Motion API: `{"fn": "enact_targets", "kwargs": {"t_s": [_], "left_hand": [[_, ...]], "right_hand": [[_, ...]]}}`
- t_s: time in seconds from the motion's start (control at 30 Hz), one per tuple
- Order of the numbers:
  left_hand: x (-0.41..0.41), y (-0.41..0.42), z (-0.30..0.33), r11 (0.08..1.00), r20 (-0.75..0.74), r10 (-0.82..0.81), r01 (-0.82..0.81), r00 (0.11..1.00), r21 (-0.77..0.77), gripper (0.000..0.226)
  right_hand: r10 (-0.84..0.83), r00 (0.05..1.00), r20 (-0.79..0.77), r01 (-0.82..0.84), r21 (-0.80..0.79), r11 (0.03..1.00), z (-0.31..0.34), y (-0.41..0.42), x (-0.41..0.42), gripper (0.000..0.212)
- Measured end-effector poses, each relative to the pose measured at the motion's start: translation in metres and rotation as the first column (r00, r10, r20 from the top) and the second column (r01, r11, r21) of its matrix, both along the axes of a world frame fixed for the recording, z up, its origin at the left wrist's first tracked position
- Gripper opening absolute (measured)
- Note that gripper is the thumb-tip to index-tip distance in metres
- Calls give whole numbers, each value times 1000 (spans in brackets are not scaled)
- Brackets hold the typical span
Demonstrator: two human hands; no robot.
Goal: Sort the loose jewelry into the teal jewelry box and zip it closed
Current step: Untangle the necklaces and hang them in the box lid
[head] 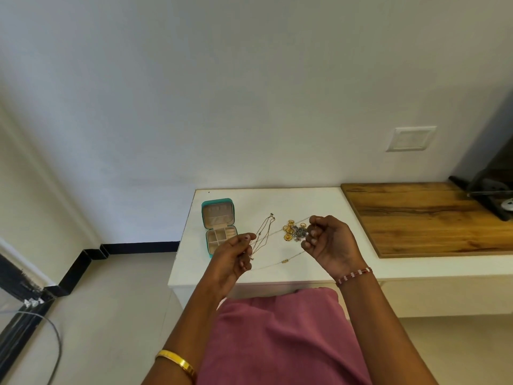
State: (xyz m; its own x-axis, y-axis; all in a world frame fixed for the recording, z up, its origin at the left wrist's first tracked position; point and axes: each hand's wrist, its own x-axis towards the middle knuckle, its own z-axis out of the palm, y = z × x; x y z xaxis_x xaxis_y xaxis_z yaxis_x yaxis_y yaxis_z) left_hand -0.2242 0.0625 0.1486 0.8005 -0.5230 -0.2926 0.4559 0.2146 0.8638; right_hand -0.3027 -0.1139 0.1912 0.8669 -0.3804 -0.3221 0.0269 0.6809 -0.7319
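my left hand (236, 252) & right hand (327, 240) each pinch an end of a thin chain (277, 263) above the white table (319, 201), teal jewelry box (219, 226) open nearby.

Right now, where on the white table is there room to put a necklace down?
Bare patches: the far strip of the white table between the teal box and the wooden board, and the near right corner by that board. It is crowded in the middle, around the ring pile, the chains and both hands.

A wooden board (433, 218) lies on the white counter (444, 266), below a wall switch plate (410, 138).
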Motion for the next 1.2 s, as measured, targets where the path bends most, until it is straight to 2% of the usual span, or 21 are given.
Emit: {"fn": "enact_targets", "kwargs": {"t_s": [0.2, 0.33, 0.4, 0.6, 0.77, 0.83, 0.97, 1.03, 1.13, 1.2], "left_hand": [[7, 7, 3, 968, 162, -147, 109, 976, 225, 21], [8, 9, 5, 903, 230, -266, 159, 936, 399, 21], [7, 9, 6, 908, 232, -249, 143, 940, 395, 22], [3, 3, 7, 975, 221, -77, 27, 972, 221, 20], [-7, -11, 5, 965, 276, 44, -113, 960, 237, 16], [-10, -14, 4, 962, 329, 41, -126, 943, 240, 17], [-14, -18, 6, 961, 406, -20, -94, 914, 259, 20], [-16, -19, 7, 961, 420, -50, -70, 906, 267, 17], [-18, -21, 10, 952, 437, -90, -51, 895, 301, 17], [-19, -23, 11, 946, 440, -112, -40, 891, 322, 21]], "right_hand": [[107, 994, -16, -107, -23, 994, -3, 0, 1, 26], [230, 973, -2, -229, -55, 972, -7, 1, 0, 16], [266, 964, 9, -265, -47, 963, -8, 2, -1, 20], [328, 941, 77, -325, -49, 944, -10, 7, -1, 38], [393, 906, 160, -385, -80, 920, -9, 11, 0, 35], [387, 903, 186, -377, -84, 922, -7, 11, 2, 38], [389, 883, 262, -382, -79, 921, -4, 12, 5, 67], [379, 882, 279, -371, -82, 925, -2, 13, 5, 66], [365, 899, 243, -337, -151, 929, 1, 15, 7, 52], [356, 905, 233, -322, -173, 931, 4, 18, 7, 67]]}}
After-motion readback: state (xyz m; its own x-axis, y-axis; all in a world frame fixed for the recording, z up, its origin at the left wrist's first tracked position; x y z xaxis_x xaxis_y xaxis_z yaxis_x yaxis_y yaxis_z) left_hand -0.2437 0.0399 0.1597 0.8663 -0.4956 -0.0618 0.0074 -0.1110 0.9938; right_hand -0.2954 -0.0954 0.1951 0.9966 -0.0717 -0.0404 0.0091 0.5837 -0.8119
